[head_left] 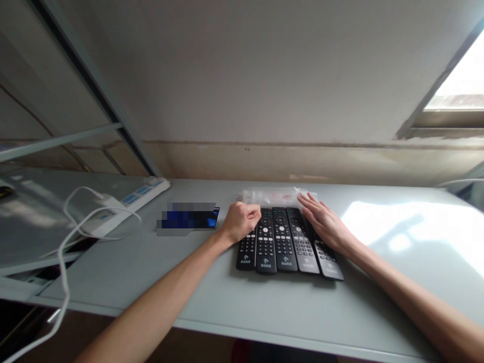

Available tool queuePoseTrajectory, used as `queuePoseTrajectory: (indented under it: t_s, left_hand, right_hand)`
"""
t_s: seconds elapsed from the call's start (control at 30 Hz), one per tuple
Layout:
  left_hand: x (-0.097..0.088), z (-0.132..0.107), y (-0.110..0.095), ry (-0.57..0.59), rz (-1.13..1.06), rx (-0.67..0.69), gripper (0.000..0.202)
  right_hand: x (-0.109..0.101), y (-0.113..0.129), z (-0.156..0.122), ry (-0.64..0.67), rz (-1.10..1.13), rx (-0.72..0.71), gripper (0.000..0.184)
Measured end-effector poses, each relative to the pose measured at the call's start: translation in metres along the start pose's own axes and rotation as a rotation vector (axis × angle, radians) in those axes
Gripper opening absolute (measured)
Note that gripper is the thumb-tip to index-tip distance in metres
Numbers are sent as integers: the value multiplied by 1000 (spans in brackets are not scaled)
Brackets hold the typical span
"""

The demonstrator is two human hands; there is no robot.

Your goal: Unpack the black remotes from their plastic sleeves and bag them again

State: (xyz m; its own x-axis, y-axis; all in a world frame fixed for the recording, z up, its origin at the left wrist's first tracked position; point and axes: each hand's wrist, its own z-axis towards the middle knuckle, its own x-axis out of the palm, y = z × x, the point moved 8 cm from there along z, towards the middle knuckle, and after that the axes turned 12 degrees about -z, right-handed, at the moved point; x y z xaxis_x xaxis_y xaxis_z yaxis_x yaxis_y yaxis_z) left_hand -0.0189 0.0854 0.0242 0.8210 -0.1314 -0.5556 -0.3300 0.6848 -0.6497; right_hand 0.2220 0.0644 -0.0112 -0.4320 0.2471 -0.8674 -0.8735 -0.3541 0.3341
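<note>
Several black remote controls lie side by side in a row on the table, their lower ends toward me. My left hand (242, 222) is closed in a fist over the upper part of the leftmost remote control (247, 254), and nothing shows in its fingers. My right hand (327, 224) lies open with fingers stretched out, resting over the upper part of the rightmost remote control (329, 263) and hiding much of it. Between the hands, the middle remote control (285, 247) is plainly visible. A clear plastic bag (270, 195) sits just behind the row, near my right fingertips.
A phone (206, 218), partly blurred out, lies left of my left hand. Farther left, a white power strip (130, 204) carries a plugged-in charger with a white cable (63, 275) hanging over the table edge. Metal frame bars (102, 96) rise at the left. Sunlight falls on the right of the table (227, 297).
</note>
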Motion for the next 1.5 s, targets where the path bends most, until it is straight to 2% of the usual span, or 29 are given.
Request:
queuePoseTrajectory:
  t_s: [0.27,0.37,0.5,0.6,0.77,1.0,1.07,1.17,1.33,1.4,1.5]
  left_hand:
    - [-9,2,-11,-84,10,25,47]
    - [-10,4,-19,-77,-36,82,42]
    - [-8,5,-20,-34,-70,101,47]
    - [-7,5,-15,-23,-91,80,48]
    - [-7,4,-7,-10,-160,12,63]
    - [6,3,-22,82,-173,106,76]
    - [11,2,-29,88,-113,172,82]
    - [9,1,-38,60,12,286,72]
    - [-25,1,-55,-128,300,440,69]
    - [-32,2,-58,-159,426,461,70]
    - [-25,7,-50,-87,513,400,71]
  right_hand:
    - [-40,16,-3,-291,217,1,52]
    - [-50,25,-7,-338,280,-7,51]
    - [-62,38,-11,-365,357,-19,48]
    - [-59,42,-10,-328,383,-46,46]
    - [-35,42,-5,-172,265,-100,45]
    - [-21,75,-11,1,69,-303,51]
    - [-19,85,-14,45,42,-356,54]
    - [-19,91,-17,78,46,-390,56]
    - [-30,90,-16,81,211,-319,49]
    - [-33,92,-16,103,325,-298,49]
    - [-31,96,-16,134,434,-269,48]
